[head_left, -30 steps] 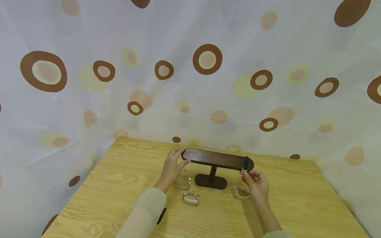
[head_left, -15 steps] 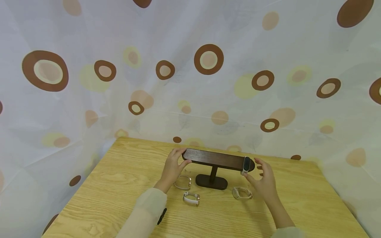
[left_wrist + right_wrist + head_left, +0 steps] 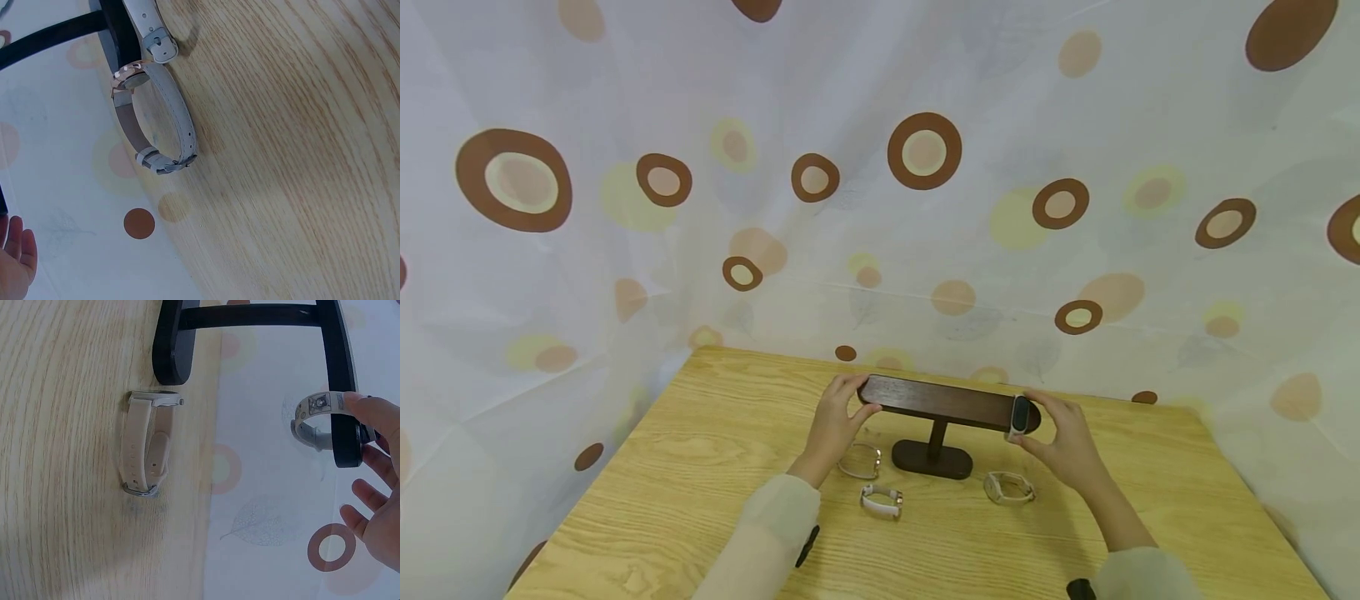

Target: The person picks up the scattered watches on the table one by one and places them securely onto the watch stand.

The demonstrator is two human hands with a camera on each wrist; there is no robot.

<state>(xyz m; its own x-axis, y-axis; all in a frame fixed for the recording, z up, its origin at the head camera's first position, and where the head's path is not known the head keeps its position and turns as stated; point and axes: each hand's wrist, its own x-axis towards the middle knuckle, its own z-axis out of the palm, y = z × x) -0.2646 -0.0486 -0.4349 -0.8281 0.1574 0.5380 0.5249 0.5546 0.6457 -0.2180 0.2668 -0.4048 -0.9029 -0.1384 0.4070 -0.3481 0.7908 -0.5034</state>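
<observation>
A dark wooden T-bar stand [image 3: 943,402] stands mid-table on an oval base [image 3: 931,459]. My left hand [image 3: 850,398] grips the bar's left end, thumb beneath and fingers on top. A black-faced band with a pale strap [image 3: 1018,417] hangs round the bar's right end. My right hand [image 3: 1045,421] arches over that end. In the right wrist view its thumb [image 3: 372,411] touches the band [image 3: 317,407] while the other fingers [image 3: 369,494] are spread and apart from the bar [image 3: 342,381].
Three watches lie on the wooden table [image 3: 700,467]: a grey one with a rose-gold case [image 3: 859,460] [image 3: 156,119], a white one [image 3: 881,500] and a beige one [image 3: 1007,487] [image 3: 145,453]. A spotted curtain [image 3: 925,208] hangs close behind the table.
My right hand has let go of the band's lower part, opened and risen to the bar's right end, where its thumb now meets the band. My left hand has kept its grip.
</observation>
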